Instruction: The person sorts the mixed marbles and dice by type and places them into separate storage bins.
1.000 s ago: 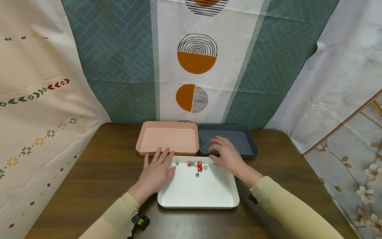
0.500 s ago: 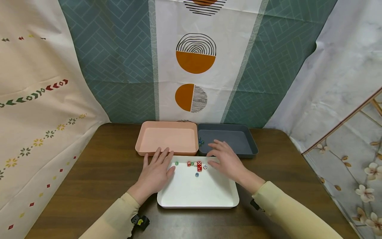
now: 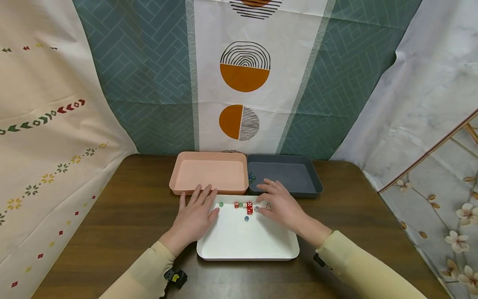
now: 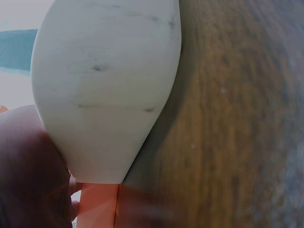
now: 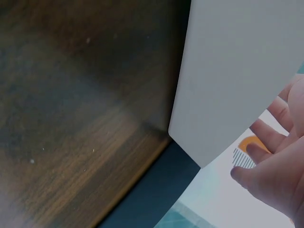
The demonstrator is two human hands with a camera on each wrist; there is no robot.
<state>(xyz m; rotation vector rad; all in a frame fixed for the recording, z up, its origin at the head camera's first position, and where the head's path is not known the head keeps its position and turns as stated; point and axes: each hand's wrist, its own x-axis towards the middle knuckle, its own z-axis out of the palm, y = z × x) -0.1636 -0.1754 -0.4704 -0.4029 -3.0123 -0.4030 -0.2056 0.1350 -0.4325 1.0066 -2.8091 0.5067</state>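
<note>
A white tray [image 3: 246, 245] holds several small dice and marbles along its far side. Among them are a red die [image 3: 249, 211], a green marble [image 3: 221, 204] and a blue marble [image 3: 246, 218]. My left hand [image 3: 194, 218] lies with fingers spread over the tray's left edge, fingertips at the pink tray's front rim. My right hand [image 3: 284, 211] is over the far right part, thumb and fingers apart. A white die [image 3: 269, 205] shows between them, and another white die [image 3: 256, 209] is right at the thumb tip. The right wrist view shows those fingers loosely bent.
Behind the white tray, a pink tray [image 3: 210, 168] and a dark grey tray [image 3: 287, 170] stand side by side. Several blue-green marbles [image 3: 252, 177] lie in the grey tray's left end. Brown wooden table [image 3: 123, 220] surrounds them, with curtains [image 3: 157, 83] behind.
My right hand has come down and nearer, from beside the grey tray's front rim to the white dice. The left hand has stayed in place.
</note>
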